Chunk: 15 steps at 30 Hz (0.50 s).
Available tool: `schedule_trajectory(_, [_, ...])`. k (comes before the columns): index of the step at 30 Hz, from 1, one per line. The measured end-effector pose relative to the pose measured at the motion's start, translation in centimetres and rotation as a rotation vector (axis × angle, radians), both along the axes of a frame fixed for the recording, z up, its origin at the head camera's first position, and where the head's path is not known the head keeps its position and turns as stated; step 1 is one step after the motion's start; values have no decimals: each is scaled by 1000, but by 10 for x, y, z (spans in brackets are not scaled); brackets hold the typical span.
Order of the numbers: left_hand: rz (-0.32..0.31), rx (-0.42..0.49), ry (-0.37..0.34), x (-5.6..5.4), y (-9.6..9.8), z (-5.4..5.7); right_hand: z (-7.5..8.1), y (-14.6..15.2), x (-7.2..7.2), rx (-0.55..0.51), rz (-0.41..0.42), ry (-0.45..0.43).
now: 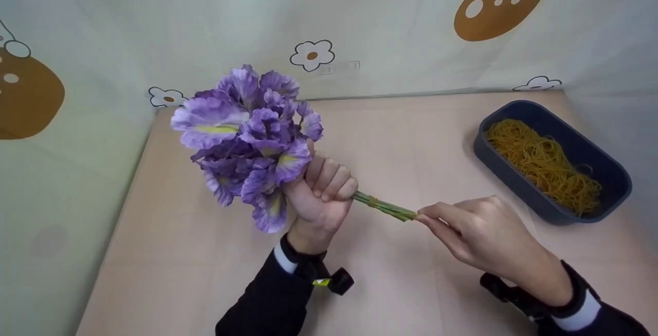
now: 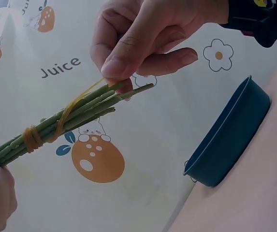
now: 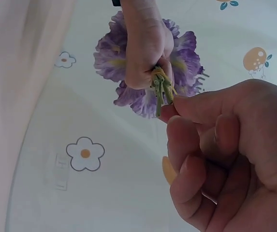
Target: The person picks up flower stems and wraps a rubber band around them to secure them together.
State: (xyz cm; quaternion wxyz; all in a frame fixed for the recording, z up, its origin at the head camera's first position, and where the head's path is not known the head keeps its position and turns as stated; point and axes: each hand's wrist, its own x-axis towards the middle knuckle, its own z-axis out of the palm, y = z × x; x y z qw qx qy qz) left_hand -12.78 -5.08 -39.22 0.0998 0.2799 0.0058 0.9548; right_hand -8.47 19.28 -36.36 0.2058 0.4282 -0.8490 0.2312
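My left hand point(image 1: 324, 187) grips a bunch of purple artificial flowers point(image 1: 247, 135) just below the blooms, which lean to the upper left. The green stems point(image 2: 75, 116) stick out past the fist toward my right hand point(image 1: 483, 233). A yellow rubber band point(image 2: 32, 139) is wound round the stems close to the left fist, and a loop of it is stretched toward the stem ends. Thumb and forefinger of my right hand pinch that stretched loop at the cut ends, seen closely in the left wrist view.
At the right of the table point(image 1: 205, 264) stands a dark blue oblong tub point(image 1: 545, 212) with a heap of yellow rubber bands point(image 1: 545, 166) in it. A patterned cloth point(image 1: 385, 33) with flowers and orange fruit hangs behind and at the sides.
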Motion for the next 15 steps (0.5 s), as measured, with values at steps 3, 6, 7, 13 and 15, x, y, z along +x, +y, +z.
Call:
schedule_trajectory(3, [-12, 13, 2, -1, -1, 2, 0, 1, -2, 2, 10, -11])
schedule_trajectory(6, [-21, 25, -8, -1, -2, 3, 0, 2, -5, 0, 26, -28])
schedule_trajectory(7, [-23, 25, -12, -2, -3, 4, -1, 2, -6, 0, 32, -31])
schedule_trajectory(13, [-13, 37, -45, -2, -5, 6, -2, 1, -10, -5, 67, -31])
schedule_trajectory(15, [-12, 43, -55, -2, -6, 7, -2, 0, -10, -9, 75, -24])
